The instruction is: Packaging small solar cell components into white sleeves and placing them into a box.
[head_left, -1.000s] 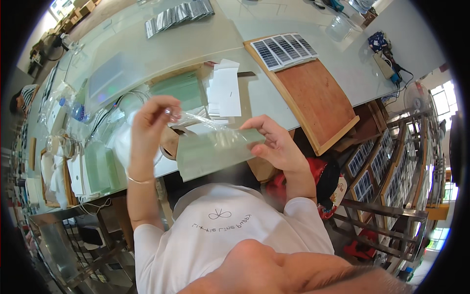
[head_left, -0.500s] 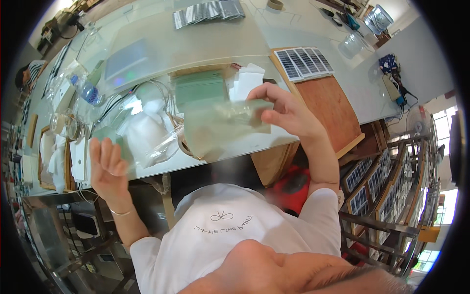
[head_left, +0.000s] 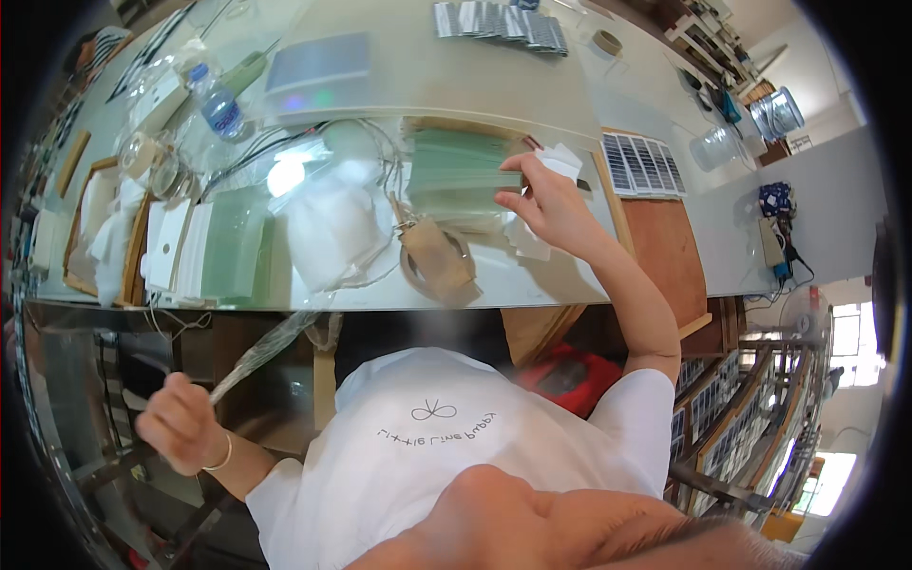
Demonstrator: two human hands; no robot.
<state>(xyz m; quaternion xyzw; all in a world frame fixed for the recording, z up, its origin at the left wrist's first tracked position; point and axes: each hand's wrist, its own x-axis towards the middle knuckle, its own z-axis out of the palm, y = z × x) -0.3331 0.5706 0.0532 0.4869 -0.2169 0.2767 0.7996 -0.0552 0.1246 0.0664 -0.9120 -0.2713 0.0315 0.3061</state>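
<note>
My left hand (head_left: pixel 180 423) is closed in front of the table, off its edge, slightly blurred. From its fingers a twisted strip of clear plastic film (head_left: pixel 271 351) runs up to the table's front edge. My right hand (head_left: pixel 556 204) reaches over the table, thumb and fingers pinching the right edge of a green sheet (head_left: pixel 465 199). That sheet lies over or just above a stack of similar green sheets (head_left: pixel 456 152); the exact gap is hard to see. White paper pieces (head_left: pixel 560 161) lie beside and partly behind my right hand.
A tape roll on a brown holder (head_left: pixel 437 261) sits near the front edge. Left of it are white padding in clear plastic (head_left: pixel 332 228), green and white sheets (head_left: pixel 233 247), a wooden tray (head_left: pixel 85 271) and a water bottle (head_left: pixel 217 103). At right lies a brown board (head_left: pixel 665 242) with dark-striped panels (head_left: pixel 641 163).
My left hand has moved left and down, drawing the clear film strip out taut. My right hand has brought the green sheet from near the front edge back to the stack. The view has shifted.
</note>
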